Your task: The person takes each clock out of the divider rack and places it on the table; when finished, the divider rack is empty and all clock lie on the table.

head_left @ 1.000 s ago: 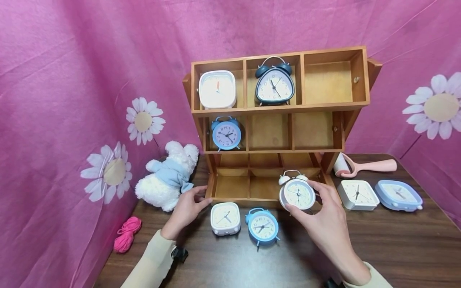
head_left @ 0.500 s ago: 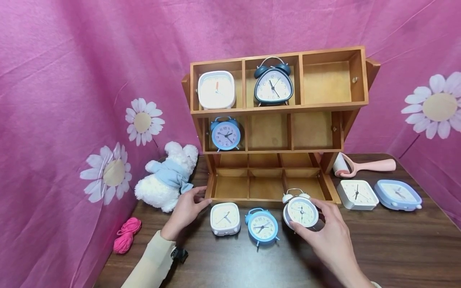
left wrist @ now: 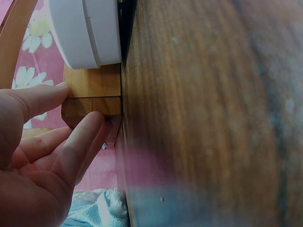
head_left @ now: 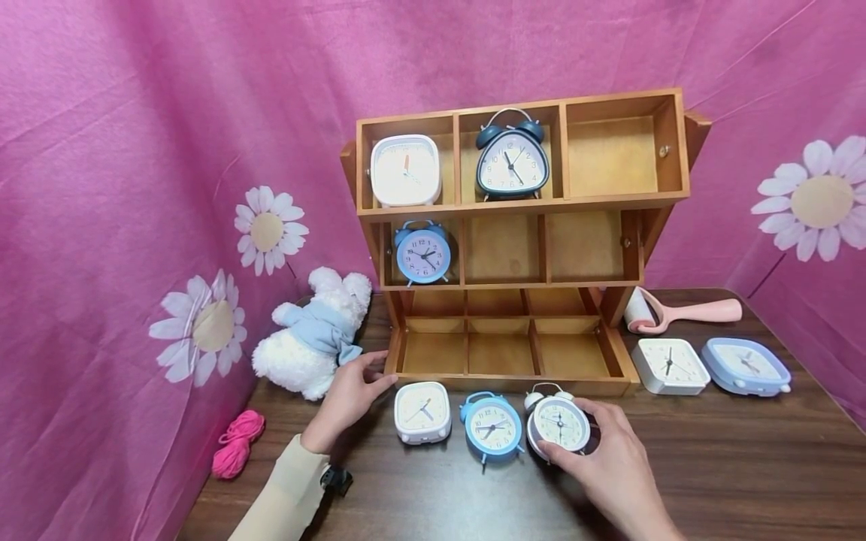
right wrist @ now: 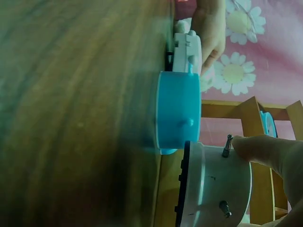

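Observation:
My right hand holds a white twin-bell alarm clock between thumb and fingers, low over the table in front of the shelf's lower right. Its dark back faces the tabletop in the right wrist view, where two metal feet show on the white clock's side; whether it touches the wood I cannot tell. To its left lie a blue twin-bell alarm clock and a white rounded-square clock, faces up. My left hand pinches the lower front left corner of the wooden shelf, thumb against one side and fingers against the other.
Upper compartments hold a white clock, a dark triangular alarm clock and a blue clock. On the right lie a white square clock, a light-blue clock and a lint roller. Left are a plush toy and pink yarn.
My right hand has brought the white twin-bell clock down from the shelf's lower right compartment toward the table, then slightly left beside the blue clock. My left hand stays at the corner.

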